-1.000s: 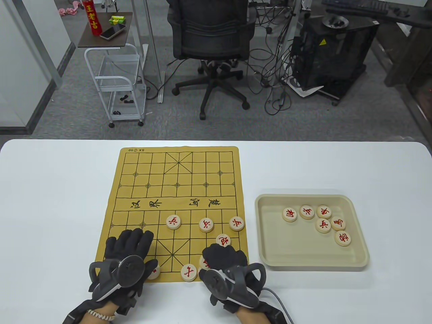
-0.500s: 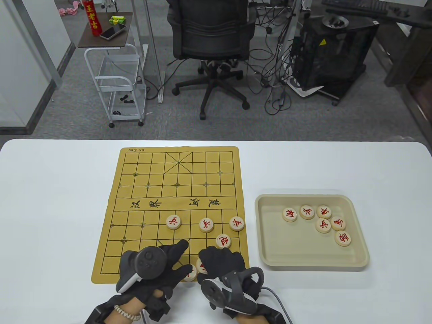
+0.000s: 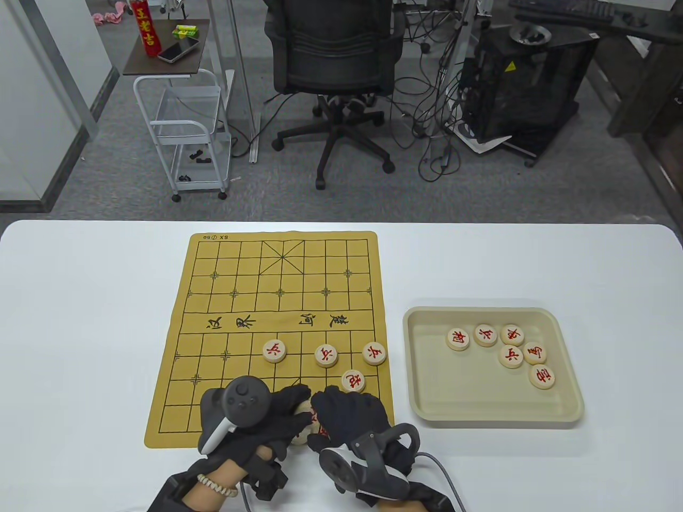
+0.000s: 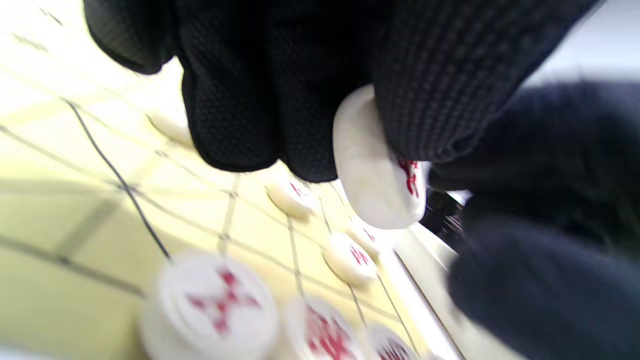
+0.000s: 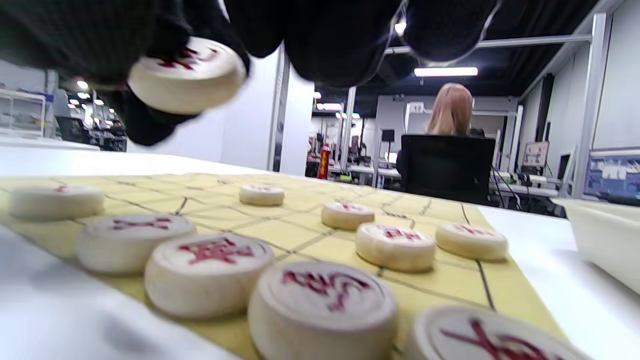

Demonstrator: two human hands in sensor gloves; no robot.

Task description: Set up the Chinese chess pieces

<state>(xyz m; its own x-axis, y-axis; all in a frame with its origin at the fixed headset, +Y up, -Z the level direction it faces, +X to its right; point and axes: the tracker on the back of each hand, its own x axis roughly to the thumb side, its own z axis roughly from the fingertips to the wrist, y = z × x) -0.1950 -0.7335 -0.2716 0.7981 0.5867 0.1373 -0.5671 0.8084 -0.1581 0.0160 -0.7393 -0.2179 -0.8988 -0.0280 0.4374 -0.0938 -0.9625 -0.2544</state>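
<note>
Table view shows both gloved hands meeting over the near edge of the yellow board (image 3: 277, 298); the left hand (image 3: 267, 421) pinches a pale round piece (image 4: 380, 175) with red lettering, lifted clear of the board; the right hand (image 3: 349, 416) sits just beside it, fingers curled, though whether it grips anything I cannot tell; six pieces lie in the beige tray (image 3: 427, 368) to the right.

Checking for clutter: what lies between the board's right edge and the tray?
Only bare white table separates the board from the tray, as the table view shows.
</note>
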